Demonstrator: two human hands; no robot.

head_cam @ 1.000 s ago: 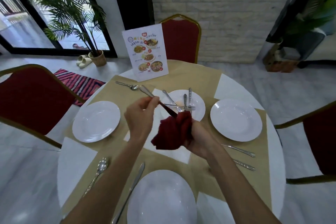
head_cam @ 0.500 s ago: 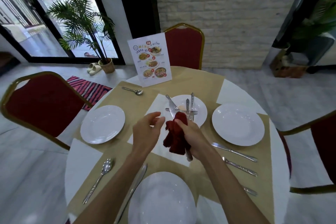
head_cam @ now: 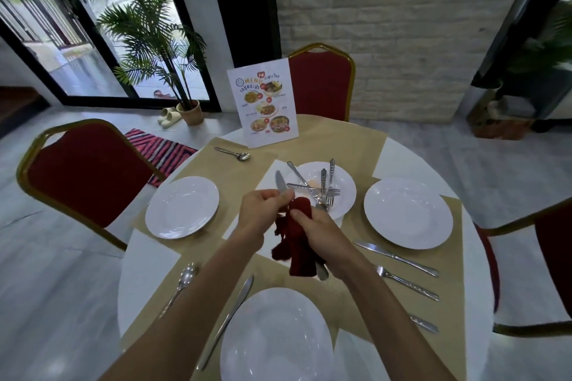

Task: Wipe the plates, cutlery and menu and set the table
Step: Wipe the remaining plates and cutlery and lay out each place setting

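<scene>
Over the middle of the round table (head_cam: 148, 269), my left hand (head_cam: 263, 210) pinches a table knife (head_cam: 281, 184) just below its blade, and the blade points away from me. My right hand (head_cam: 318, 232) grips a dark red cloth (head_cam: 294, 244) wrapped around the knife's lower part. The handle end pokes out below the cloth. Behind my hands, a white centre plate (head_cam: 343, 178) holds several forks and spoons (head_cam: 323, 187). White plates stand at the left (head_cam: 182, 206), right (head_cam: 408, 213) and near (head_cam: 275, 337) seats. The menu (head_cam: 263, 102) stands upright at the far side.
A spoon (head_cam: 235, 154) lies near the menu. Another spoon (head_cam: 182, 283) and a knife (head_cam: 229, 318) lie left of the near plate. By the right plate lie a knife (head_cam: 396, 258) and a fork (head_cam: 408, 284). Red chairs (head_cam: 86, 173) surround the table.
My left hand let go of the knife, then took it again near the blade. The cloth in my right hand slid down toward the handle. The view tilted slightly.
</scene>
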